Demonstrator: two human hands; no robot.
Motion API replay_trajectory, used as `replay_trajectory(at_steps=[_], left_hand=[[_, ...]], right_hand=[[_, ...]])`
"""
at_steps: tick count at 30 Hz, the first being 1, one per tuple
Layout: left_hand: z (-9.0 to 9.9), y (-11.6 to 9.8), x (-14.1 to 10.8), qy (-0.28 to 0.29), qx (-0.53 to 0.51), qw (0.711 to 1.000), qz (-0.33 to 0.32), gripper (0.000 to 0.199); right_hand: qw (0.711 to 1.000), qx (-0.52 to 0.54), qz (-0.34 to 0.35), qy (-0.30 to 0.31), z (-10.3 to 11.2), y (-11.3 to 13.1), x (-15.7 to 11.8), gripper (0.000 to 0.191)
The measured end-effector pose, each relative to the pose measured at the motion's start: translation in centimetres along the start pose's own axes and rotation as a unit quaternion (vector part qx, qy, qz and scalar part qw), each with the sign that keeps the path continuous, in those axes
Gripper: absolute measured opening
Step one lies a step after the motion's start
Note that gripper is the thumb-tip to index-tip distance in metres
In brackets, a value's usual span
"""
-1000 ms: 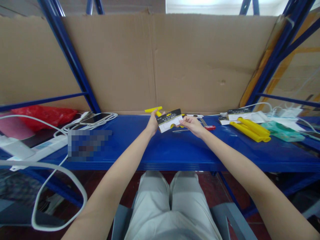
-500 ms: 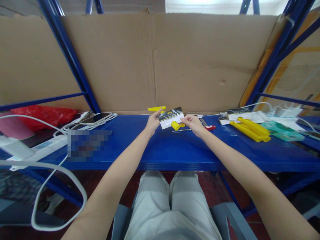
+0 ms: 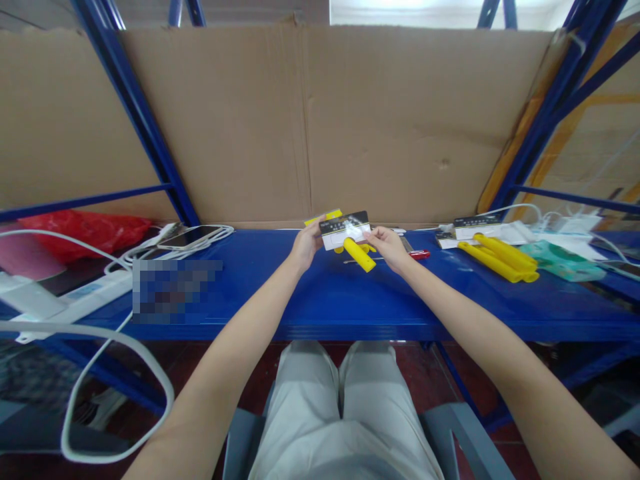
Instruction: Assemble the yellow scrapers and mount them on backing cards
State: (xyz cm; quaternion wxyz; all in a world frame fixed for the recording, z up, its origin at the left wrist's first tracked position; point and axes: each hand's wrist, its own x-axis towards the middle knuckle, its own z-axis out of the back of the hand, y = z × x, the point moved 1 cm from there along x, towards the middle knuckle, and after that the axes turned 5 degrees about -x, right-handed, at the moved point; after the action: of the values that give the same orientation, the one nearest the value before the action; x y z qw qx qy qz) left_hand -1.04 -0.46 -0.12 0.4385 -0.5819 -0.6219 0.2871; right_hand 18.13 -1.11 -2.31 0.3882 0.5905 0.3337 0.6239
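A small black-and-white printed card (image 3: 345, 230) is held up above the blue table. My left hand (image 3: 306, 247) pinches its left end, fingers closed. At the lower right corner, my right hand (image 3: 389, 245) grips the same card between thumb and fingers. A yellow tube (image 3: 360, 255) slants down toward me from below the card; whether it is attached is hidden. More yellow parts show partly under the card. Behind it, a flat yellow piece (image 3: 324, 217) appears near my left fingertips. A screwdriver with a red handle (image 3: 419, 254) lies beside my right hand.
Several yellow tubes (image 3: 500, 259), black-and-white cards (image 3: 477, 227) and a green plastic packet (image 3: 565, 260) lie at right. At left are a phone (image 3: 195, 237), white cables, a power strip (image 3: 100, 293) and a red bag (image 3: 85, 233). Cardboard (image 3: 225, 127) walls the back.
The card has turned to lie more level. The yellow tube below it, earlier seen nearly end-on, now shows its length. Both hands keep their hold.
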Motion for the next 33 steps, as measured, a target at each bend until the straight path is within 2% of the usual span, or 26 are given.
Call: replay_trajectory(at_steps=[5,10,14,18,21,26,33], left_hand=[[0.07,0.16,-0.04,0.017,0.007,0.999,0.043,0.042],[0.33,0.52,0.06,0.074,0.025,0.994,0.071,0.045],[-0.02,0.52,-0.41,0.098,0.03,0.992,0.074,0.063],[-0.41,0.48,-0.83,0.081,0.024,0.994,0.071,0.088],[-0.46,0.39,-0.85,0.073,0.014,0.995,0.06,0.094],[-0.33,0.3,-0.64,0.055,0.007,0.998,0.041,0.089],[0.19,0.45,-0.13,0.046,0.015,0.999,0.012,0.064]], right_hand=[[0.999,-0.021,0.006,-0.033,0.29,-0.17,0.16,0.042],[0.999,-0.018,0.007,-0.043,0.31,-0.07,0.17,0.04],[0.998,-0.005,0.012,-0.059,0.19,0.08,0.08,0.037],[0.998,-0.003,0.021,-0.065,0.1,0.09,0.01,0.034],[0.998,0.006,0.022,-0.062,0.04,0.05,-0.01,0.036],[0.998,0.016,0.022,-0.05,-0.05,-0.04,0.03,0.043],[0.998,0.006,0.031,-0.05,0.06,-0.35,0.13,0.045]])
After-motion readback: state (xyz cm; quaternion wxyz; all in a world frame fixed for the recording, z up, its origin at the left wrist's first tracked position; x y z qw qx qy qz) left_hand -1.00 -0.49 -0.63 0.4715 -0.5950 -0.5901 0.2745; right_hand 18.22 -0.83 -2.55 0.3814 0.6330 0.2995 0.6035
